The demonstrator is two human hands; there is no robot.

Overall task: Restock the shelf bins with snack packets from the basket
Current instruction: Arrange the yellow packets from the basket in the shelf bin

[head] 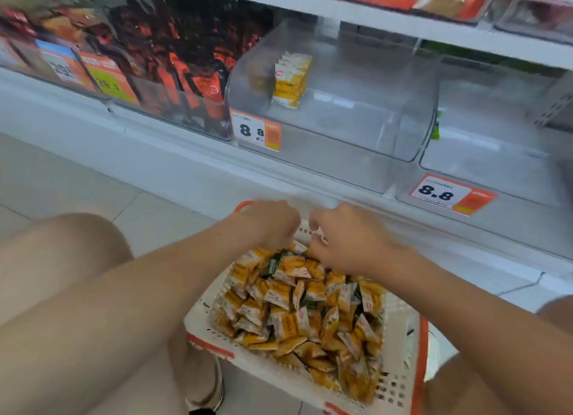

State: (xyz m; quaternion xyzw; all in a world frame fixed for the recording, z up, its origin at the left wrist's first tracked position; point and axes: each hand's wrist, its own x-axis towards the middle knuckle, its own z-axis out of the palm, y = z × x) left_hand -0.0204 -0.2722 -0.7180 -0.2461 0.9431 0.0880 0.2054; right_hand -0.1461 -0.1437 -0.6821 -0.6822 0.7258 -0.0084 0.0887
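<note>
left hand, right hand fingertips blurred; basket corner cropped

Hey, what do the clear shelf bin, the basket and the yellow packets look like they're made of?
Shelf bin: likely hard clear plastic, glossy; packets show through its wall and light glares off it. Basket: white moulded plastic, fairly matte, with rows of slots and orange trim. Packets: probably thin printed plastic film, slightly shiny and creased.
</note>
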